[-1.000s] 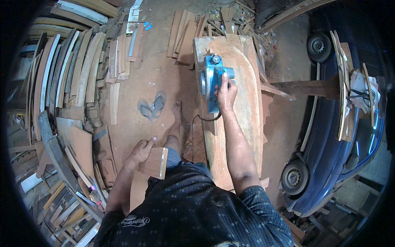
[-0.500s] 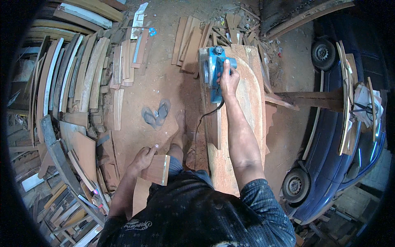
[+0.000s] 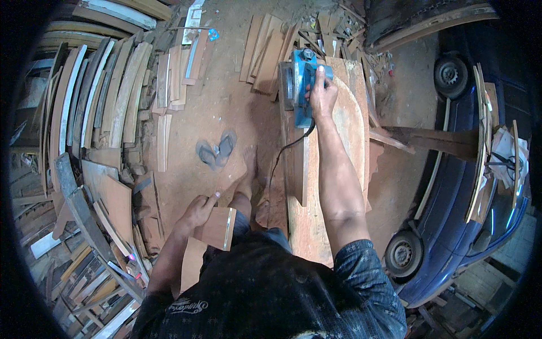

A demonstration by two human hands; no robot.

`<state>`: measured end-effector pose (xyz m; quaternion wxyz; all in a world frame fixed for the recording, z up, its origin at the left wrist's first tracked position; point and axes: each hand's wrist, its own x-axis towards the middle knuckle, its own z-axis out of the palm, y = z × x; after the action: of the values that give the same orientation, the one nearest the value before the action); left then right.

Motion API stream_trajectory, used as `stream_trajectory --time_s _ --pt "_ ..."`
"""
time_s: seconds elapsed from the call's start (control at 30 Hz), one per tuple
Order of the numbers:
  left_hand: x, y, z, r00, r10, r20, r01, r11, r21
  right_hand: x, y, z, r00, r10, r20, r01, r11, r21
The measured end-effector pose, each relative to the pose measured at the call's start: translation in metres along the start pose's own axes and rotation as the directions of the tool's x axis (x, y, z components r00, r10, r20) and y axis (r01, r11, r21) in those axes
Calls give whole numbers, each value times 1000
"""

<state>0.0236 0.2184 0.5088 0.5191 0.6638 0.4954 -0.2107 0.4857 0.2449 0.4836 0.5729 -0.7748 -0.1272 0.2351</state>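
Observation:
My right hand (image 3: 323, 99) is closed round the handle of a blue electric planer (image 3: 303, 116). The planer rests at the far left end of a thick wooden bench top (image 3: 351, 118), over a narrow plank (image 3: 297, 181) along its left side. A dark cord (image 3: 276, 161) trails back from the tool. At my left side, my left hand (image 3: 197, 213) grips a flat brown board (image 3: 215, 226) with a pale strip at its edge. Its thumb lies along the top, while the other fingers are partly hidden.
Stacked planks (image 3: 116, 96) fill the left, with loose offcuts (image 3: 90, 282) below. Sandals (image 3: 217, 150) lie on the dirt floor, left of my bare foot (image 3: 250, 161). More boards (image 3: 268, 53) lie beyond the bench. A blue car (image 3: 446, 226) stands on the right.
The planer and my right hand have slid slightly forward, farther from me, along the bench. My left hand still holds the board, and the view has shifted a little.

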Motion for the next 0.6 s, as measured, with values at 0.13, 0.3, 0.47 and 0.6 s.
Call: stream_trajectory --time_s 0.13,0.3,0.47,0.6 --pt "-1 13 -9 998 31 56 -32 999 26 -15 4 -20 1000 -18 1 18 999 43" --pt "-5 33 -12 985 174 23 -175 974 146 -104 22 -112 999 32 -22 -32 999 -5" --pt "-7 71 15 835 548 42 -532 786 314 -194 83 -229 973 216 -80 -225 965 -137" --pt "-40 135 33 642 721 261 -744 504 440 -248 175 -297 951 257 -173 -285 944 -165"
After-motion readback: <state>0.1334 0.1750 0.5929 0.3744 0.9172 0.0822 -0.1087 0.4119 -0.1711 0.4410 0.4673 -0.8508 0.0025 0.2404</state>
